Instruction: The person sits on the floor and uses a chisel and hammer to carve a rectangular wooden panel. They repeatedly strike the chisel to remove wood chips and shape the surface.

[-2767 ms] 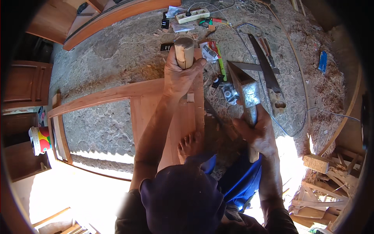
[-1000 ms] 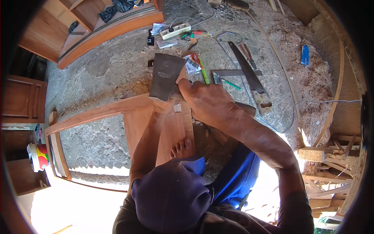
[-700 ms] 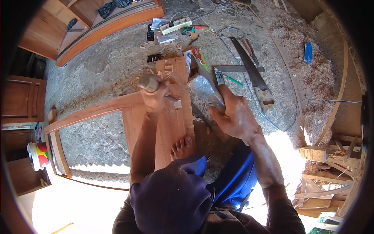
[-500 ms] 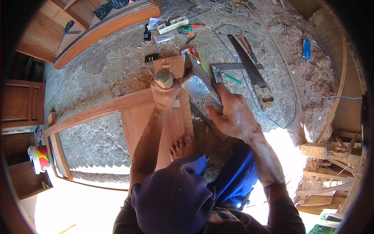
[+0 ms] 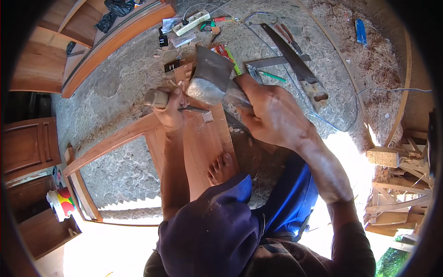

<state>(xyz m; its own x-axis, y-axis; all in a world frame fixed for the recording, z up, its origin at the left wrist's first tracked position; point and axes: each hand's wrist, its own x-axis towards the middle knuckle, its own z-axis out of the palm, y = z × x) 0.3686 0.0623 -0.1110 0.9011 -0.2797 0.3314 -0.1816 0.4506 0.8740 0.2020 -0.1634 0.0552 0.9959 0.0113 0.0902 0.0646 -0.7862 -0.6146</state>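
My left hand (image 5: pixel 171 113) is closed round a chisel (image 5: pixel 157 98). The chisel is tilted over, its wooden handle end toward the left and its dark blade pointing right, low over a reddish wooden frame with a panel (image 5: pixel 200 143). My right hand (image 5: pixel 279 115) grips a hatchet (image 5: pixel 211 67) by its handle, close to the head. The broad metal head hangs just right of my left hand and hides part of the wood beyond. A small pale square patch (image 5: pixel 208 117) shows on the wood near the chisel tip. My bare foot (image 5: pixel 220 169) rests on the panel.
Beyond the hatchet lie a handsaw (image 5: pixel 295 62), a try square (image 5: pixel 277 60) and a green pencil (image 5: pixel 273 76). A white power strip (image 5: pixel 191 23) with cords is farther back. A wooden cabinet (image 5: pixel 115 48) stands far left, wood shavings (image 5: pixel 341 41) far right, offcuts (image 5: pixel 397 203) lower right.
The chisel has gone from pointing its handle end up to lying tilted leftward, so its blade now shows. The hatchet has moved left with its head turned. The whole view has shifted slightly.
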